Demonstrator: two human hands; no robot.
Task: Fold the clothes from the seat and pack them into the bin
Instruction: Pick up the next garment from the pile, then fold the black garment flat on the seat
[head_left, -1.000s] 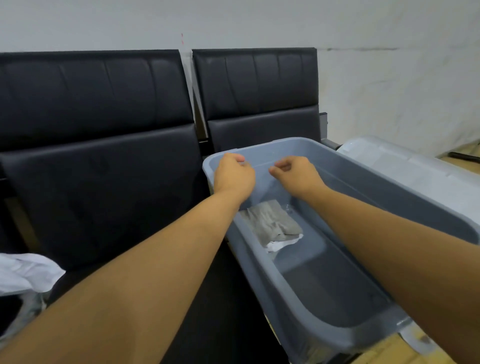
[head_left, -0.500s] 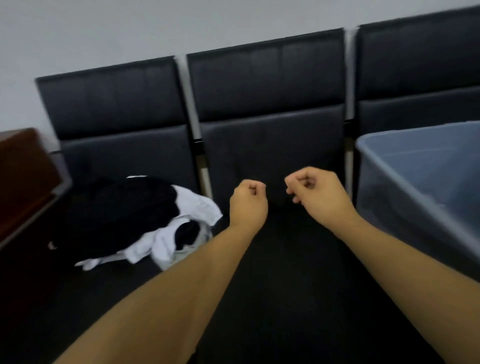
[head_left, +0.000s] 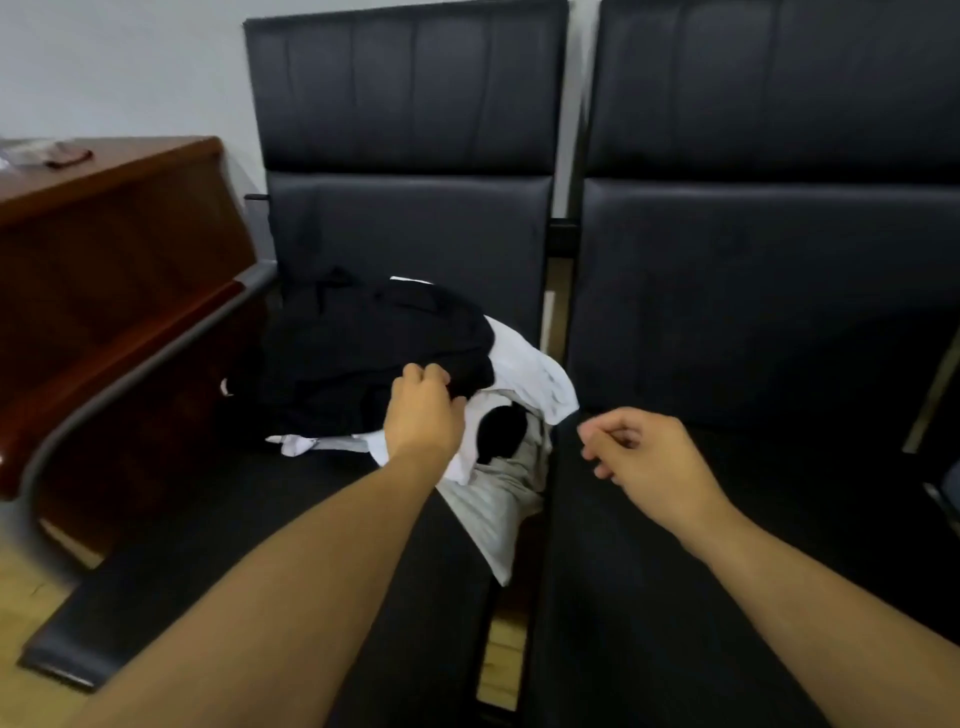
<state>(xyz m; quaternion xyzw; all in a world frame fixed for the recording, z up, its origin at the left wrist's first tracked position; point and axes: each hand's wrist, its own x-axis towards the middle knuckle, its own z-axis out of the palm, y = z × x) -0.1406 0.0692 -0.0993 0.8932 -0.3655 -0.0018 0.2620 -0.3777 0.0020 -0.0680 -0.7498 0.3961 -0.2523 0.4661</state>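
A heap of clothes lies on the left black seat (head_left: 234, 561): a black garment (head_left: 358, 358) on top, a white one (head_left: 535, 374) under it, and a light grey one (head_left: 493, 509) hanging over the seat's right edge. My left hand (head_left: 423, 415) is at the heap, its fingers curled round the black garment's near edge. My right hand (head_left: 644, 457) hovers over the neighbouring seat (head_left: 727, 519), loosely curled and holding nothing. The bin is out of view, except perhaps for a grey sliver at the right edge.
A brown wooden desk (head_left: 104, 234) stands close on the left, with a curved metal armrest (head_left: 130, 374) between it and the seat. The seat backs (head_left: 410, 130) rise against a white wall. Wooden floor shows in the gap between the seats.
My view has swung left from the bin to the heap of clothes. My left hand has reached forward to the black garment and closed on it; my right hand trails behind, still empty.
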